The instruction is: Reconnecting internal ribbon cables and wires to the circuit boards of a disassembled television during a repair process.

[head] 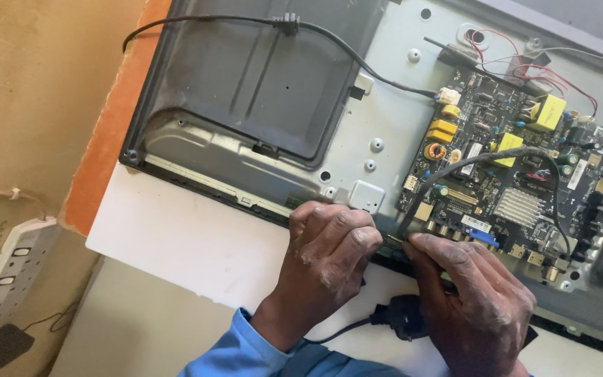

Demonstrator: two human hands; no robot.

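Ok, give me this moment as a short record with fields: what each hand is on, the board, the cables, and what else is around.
left hand: fingers curled at the lower edge of the opened flat-screen set
right hand: fingertips pinch at the same edge, beside the left
circuit board: exposed, right of the metal back
black cable: loops across the board down to the hands
black plug: on the white tabletop, between the wrists
power strip: far left

Black circuit board (pixel 518 174) with yellow components, grey metal panel (pixel 259 91), black cable (pixel 357 59), blue sleeve (pixel 239 352), white power strip (pixel 5 279)
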